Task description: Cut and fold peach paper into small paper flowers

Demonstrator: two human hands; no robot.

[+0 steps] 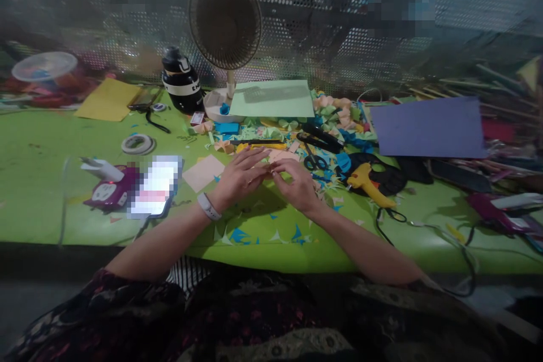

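Observation:
My left hand (244, 174) and my right hand (297, 185) meet over the middle of the green table. Their thumbs and forefingers pinch together at something small, mostly hidden by the fingertips. The other left fingers reach out fairly straight, while the right fingers curl inward. Just behind the fingertips lies a piece of peach paper (285, 155). A peach paper square (203, 173) rests flat to the left of my left hand. Black-handled scissors (316, 163) lie beyond my right hand, among cut paper scraps. Behind the hands is a yellow cutter (271, 146).
A yellow glue gun (368, 182) with a cord lies right. At left are a lit phone (158, 186), a purple plug block (111, 195) and a tape roll (138, 144). A bottle (182, 87), fan (226, 20), green sheet (274, 100) and purple sheet (430, 127) stand farther back.

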